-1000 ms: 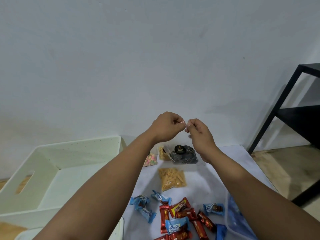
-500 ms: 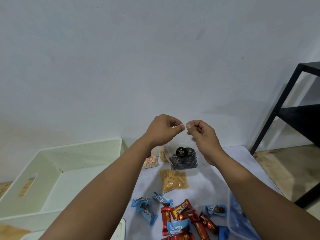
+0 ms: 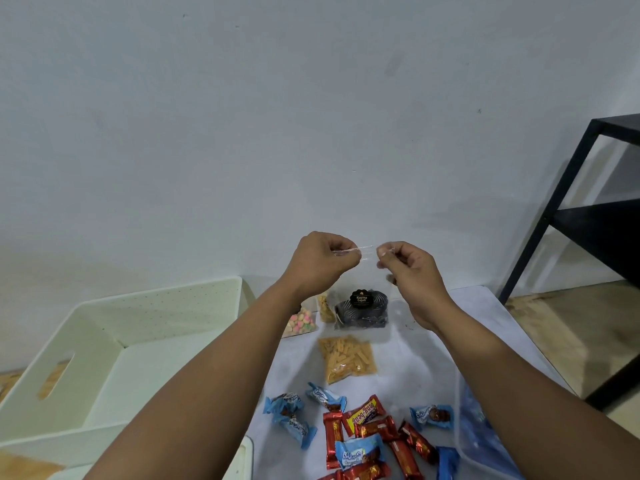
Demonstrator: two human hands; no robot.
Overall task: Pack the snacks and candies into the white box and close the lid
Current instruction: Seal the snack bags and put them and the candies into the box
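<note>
I see the left hand (image 3: 320, 263) and right hand (image 3: 408, 271) both pinching the top of a clear bag (image 3: 362, 306) of dark snacks.

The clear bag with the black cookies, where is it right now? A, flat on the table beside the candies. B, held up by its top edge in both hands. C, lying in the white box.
B: the left hand and right hand pinch the top edge of the clear bag, which hangs between them.

both hands (image 3: 320, 263) (image 3: 412, 271) pinch the clear snack bag (image 3: 362, 306) top.
</note>
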